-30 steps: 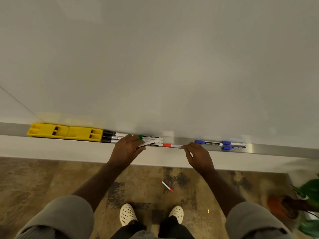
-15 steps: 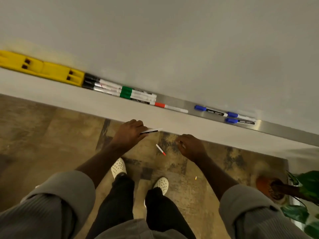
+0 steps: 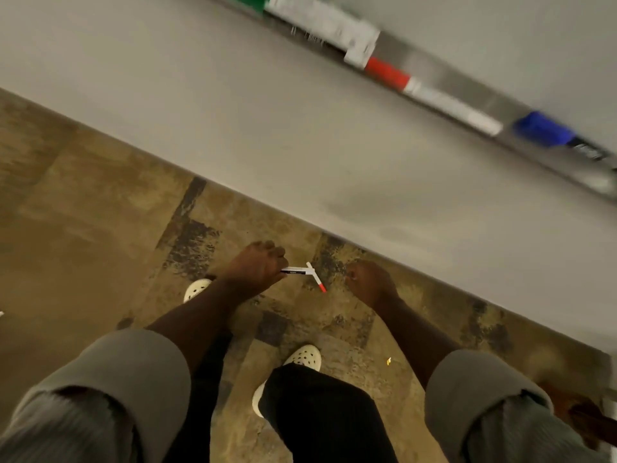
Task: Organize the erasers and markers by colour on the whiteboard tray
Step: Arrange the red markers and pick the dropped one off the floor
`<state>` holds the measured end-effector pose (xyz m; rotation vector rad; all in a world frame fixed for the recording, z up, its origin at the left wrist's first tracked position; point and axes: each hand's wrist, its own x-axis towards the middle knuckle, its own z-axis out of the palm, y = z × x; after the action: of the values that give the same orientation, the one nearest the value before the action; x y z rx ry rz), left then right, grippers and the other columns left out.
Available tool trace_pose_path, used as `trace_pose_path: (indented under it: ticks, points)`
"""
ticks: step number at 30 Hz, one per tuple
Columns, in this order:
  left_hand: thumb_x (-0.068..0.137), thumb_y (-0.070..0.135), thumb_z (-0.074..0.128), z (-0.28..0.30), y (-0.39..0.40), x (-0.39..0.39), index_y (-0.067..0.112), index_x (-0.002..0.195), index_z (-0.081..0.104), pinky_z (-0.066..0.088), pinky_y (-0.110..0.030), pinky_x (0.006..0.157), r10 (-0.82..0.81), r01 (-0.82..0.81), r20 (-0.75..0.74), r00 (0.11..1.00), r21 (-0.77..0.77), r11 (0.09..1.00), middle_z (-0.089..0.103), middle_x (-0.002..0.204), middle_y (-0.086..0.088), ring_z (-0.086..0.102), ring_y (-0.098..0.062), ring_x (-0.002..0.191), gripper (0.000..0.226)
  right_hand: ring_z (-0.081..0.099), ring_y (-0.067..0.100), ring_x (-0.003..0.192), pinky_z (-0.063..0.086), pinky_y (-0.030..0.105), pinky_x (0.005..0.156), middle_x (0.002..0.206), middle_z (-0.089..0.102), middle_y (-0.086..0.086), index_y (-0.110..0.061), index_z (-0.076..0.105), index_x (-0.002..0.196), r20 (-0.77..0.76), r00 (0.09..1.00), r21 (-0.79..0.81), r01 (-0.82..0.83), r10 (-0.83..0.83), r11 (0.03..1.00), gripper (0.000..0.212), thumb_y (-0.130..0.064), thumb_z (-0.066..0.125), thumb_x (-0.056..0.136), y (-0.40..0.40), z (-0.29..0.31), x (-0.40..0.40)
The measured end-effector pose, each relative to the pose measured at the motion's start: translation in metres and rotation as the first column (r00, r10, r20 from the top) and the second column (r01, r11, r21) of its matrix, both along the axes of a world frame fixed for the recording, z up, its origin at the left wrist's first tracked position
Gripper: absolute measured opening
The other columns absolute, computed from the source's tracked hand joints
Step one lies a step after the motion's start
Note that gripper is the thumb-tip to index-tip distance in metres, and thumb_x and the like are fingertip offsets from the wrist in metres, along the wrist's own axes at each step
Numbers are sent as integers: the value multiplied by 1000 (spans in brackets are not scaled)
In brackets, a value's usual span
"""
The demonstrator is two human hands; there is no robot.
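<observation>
A red-capped marker (image 3: pixel 316 278) lies on the patterned floor between my two hands. My left hand (image 3: pixel 258 266) is shut on a black-and-white marker (image 3: pixel 298 271) whose tip points right, over the fallen one. My right hand (image 3: pixel 369 281) hangs just right of the fallen marker with its fingers curled and nothing in it. The metal tray (image 3: pixel 467 82) runs across the top right, blurred. On it lie a green-capped marker (image 3: pixel 320 21), a red-capped marker (image 3: pixel 430 93) and a blue-capped marker (image 3: pixel 554 135).
The white wall below the tray (image 3: pixel 300 135) stands close in front of me. My feet in white perforated clogs (image 3: pixel 302 357) stand on the brown floor. A small yellow scrap (image 3: pixel 388 361) lies near my right foot. A terracotta plant pot (image 3: pixel 577 409) sits at the lower right.
Both hands have dropped from the tray to near the floor, the left still holding its marker. The view has tilted down, so the yellow erasers are out of frame.
</observation>
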<state>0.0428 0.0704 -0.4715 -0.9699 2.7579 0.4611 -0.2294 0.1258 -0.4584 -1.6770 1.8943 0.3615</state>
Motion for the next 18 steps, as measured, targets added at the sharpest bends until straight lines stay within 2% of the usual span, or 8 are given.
trace_pose_path:
  ticks: [5,9,13,18]
  points:
    - [98,39,50,-122,-15,4,18,111,63,46,-40,87,4,-2,68,998,-21,1000,63,111,-5,56,-24,102,28,67,33,93,51,36,78,96,72,15,-10,73,93,-67,998,66,-16,20,998,25,-24,52,90,-20,-131,13]
    - [99,39,48,-202,-25,4,19,116,61,44,-40,94,92,-92,94,991,-9,996,61,117,-4,54,-24,109,30,68,34,96,54,37,80,100,72,18,-6,74,94,-125,992,159,20,0,987,25,-22,56,89,-32,-225,20]
    - [98,39,48,-260,-20,-1,19,113,64,46,-40,90,175,-178,79,981,25,984,62,113,-3,54,-25,105,30,66,34,106,54,40,87,112,69,17,-5,70,105,-164,986,217,68,-33,974,23,-18,59,89,-32,-297,21]
    - [96,39,50,-297,-16,-14,19,105,67,46,-39,83,223,-223,23,975,-3,975,64,104,-2,57,-24,98,27,63,33,110,52,40,88,117,67,15,-9,65,111,-182,983,203,40,-3,978,25,-22,57,91,-32,-343,18]
